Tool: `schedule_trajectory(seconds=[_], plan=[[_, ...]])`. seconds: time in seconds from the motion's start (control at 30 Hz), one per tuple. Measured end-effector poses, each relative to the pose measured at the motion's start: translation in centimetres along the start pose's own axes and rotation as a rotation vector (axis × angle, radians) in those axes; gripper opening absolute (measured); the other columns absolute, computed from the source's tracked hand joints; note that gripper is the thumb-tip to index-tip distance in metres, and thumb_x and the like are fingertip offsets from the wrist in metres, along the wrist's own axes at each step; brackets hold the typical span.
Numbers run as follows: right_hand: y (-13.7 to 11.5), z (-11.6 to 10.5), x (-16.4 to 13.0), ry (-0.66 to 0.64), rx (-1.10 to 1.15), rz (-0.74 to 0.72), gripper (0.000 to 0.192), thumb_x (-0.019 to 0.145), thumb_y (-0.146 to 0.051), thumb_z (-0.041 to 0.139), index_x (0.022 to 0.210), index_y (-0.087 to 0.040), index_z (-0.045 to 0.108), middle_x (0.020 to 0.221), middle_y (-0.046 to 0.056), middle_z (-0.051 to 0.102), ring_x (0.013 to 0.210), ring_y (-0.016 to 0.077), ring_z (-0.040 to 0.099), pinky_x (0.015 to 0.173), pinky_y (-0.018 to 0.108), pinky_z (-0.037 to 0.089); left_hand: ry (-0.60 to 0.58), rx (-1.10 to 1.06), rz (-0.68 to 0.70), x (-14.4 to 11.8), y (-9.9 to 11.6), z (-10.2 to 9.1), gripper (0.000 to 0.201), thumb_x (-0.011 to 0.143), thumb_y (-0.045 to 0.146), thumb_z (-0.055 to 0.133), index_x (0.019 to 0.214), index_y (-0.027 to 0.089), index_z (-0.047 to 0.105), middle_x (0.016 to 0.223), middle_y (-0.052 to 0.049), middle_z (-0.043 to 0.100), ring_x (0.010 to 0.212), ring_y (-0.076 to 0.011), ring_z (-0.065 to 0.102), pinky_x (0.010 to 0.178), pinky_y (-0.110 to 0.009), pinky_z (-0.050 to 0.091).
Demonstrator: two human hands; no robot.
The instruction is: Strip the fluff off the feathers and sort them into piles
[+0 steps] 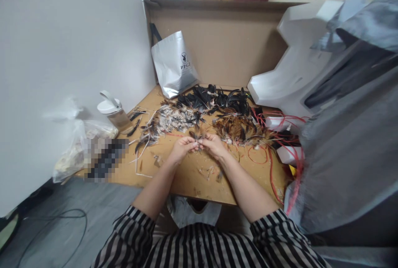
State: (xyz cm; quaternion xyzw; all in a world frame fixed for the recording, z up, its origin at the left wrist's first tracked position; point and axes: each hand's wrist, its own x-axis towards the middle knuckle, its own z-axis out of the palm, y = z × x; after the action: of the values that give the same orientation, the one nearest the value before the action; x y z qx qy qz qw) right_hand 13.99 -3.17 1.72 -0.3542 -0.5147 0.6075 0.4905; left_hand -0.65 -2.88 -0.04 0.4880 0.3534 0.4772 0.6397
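Between my two hands, over the middle of the table, is a small bunch of brown feathers, its tips pointing away from me. My left hand pinches it from the left and my right hand from the right, fingertips almost touching. Just beyond lies a heap of pale grey-white feathers. Brown feathers are piled to the right, and black feathers lie in a row behind. Loose scraps of feather are scattered on the tabletop nearer to me.
A silver bag leans at the back of the wooden table against a cardboard wall. A lidded cup and a plastic bag stand left. Red string and white foam are at right.
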Motion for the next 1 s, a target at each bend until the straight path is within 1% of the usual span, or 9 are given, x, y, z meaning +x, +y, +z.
schedule_trajectory(seconds=[0.07,0.17,0.27,0.33,0.43,0.63,0.8,0.9,1.0], plan=[[0.0,-0.2,0.0,0.051,-0.106,-0.038,0.018,0.062,-0.030,0.062,0.059,-0.014,0.053,0.050,-0.003,0.054,0.045,0.0072,0.046,0.047,0.019,0.033,0.032,0.009,-0.003,0.1,-0.1,0.1,0.025,0.057,0.029,0.069,0.070,0.013,0.056,0.060,-0.001,0.061,0.052,-0.0086,0.054,0.052,-0.020,0.040],[0.0,-0.4,0.0,0.118,-0.350,-0.114,0.018,0.062,-0.027,0.059,0.054,-0.014,0.050,0.046,-0.006,0.044,0.042,0.0045,0.035,0.043,0.018,0.025,0.126,0.039,0.043,0.3,-0.2,0.2,0.028,0.051,0.027,0.072,0.071,0.013,0.058,0.063,0.000,0.061,0.054,-0.0083,0.053,0.056,-0.021,0.041],[0.2,-0.4,0.1,0.112,-0.530,-0.168,0.018,0.063,-0.027,0.058,0.052,-0.013,0.051,0.046,-0.006,0.040,0.044,0.0044,0.032,0.043,0.018,0.023,0.192,0.059,0.071,0.4,-0.2,0.1,0.027,0.049,0.026,0.073,0.068,0.012,0.059,0.063,0.000,0.061,0.056,-0.0089,0.053,0.058,-0.021,0.042],[0.4,-0.3,0.1,0.103,-0.575,-0.174,0.018,0.063,-0.027,0.058,0.054,-0.013,0.053,0.047,-0.006,0.042,0.045,0.0048,0.033,0.044,0.018,0.024,0.208,0.059,0.069,0.4,-0.1,0.1,0.027,0.049,0.026,0.072,0.067,0.012,0.059,0.061,0.000,0.061,0.054,-0.0086,0.053,0.056,-0.021,0.041],[0.6,0.0,0.1,0.109,-0.536,-0.124,0.017,0.063,-0.028,0.057,0.056,-0.012,0.055,0.048,-0.005,0.045,0.044,0.0053,0.034,0.044,0.018,0.025,0.202,0.059,0.050,0.4,0.0,0.0,0.028,0.051,0.028,0.071,0.069,0.012,0.058,0.058,0.000,0.060,0.050,-0.0075,0.051,0.051,-0.019,0.039],[1.2,0.7,0.3,0.124,-0.292,-0.061,0.015,0.063,-0.028,0.057,0.063,-0.013,0.056,0.056,-0.001,0.057,0.049,0.0077,0.045,0.051,0.020,0.034,0.222,0.063,0.020,0.6,-0.2,-0.1,0.027,0.053,0.030,0.069,0.062,0.013,0.050,0.050,0.001,0.058,0.046,-0.0077,0.051,0.046,-0.018,0.038],[1.5,1.0,0.6,0.185,-0.253,0.002,0.015,0.060,-0.029,0.057,0.059,-0.014,0.053,0.049,-0.003,0.053,0.044,0.0072,0.042,0.046,0.020,0.031,0.253,0.039,0.028,0.8,-0.6,0.1,0.028,0.053,0.029,0.070,0.063,0.014,0.048,0.050,0.002,0.057,0.046,-0.0078,0.052,0.048,-0.018,0.040],[1.5,0.8,0.7,0.224,-0.252,-0.007,0.014,0.059,-0.028,0.057,0.058,-0.014,0.052,0.047,-0.004,0.051,0.042,0.0071,0.040,0.045,0.020,0.030,0.234,0.038,0.024,0.7,-0.4,0.2,0.029,0.051,0.028,0.071,0.067,0.013,0.052,0.056,0.000,0.059,0.049,-0.0076,0.053,0.050,-0.019,0.041],[1.6,0.6,0.8,0.261,-0.246,-0.035,0.014,0.058,-0.027,0.058,0.056,-0.015,0.051,0.046,-0.004,0.049,0.042,0.0071,0.040,0.045,0.020,0.030,0.218,0.044,0.006,0.6,-0.2,0.1,0.035,0.048,0.026,0.073,0.074,0.012,0.055,0.061,-0.001,0.061,0.051,-0.0087,0.054,0.050,-0.019,0.041]])
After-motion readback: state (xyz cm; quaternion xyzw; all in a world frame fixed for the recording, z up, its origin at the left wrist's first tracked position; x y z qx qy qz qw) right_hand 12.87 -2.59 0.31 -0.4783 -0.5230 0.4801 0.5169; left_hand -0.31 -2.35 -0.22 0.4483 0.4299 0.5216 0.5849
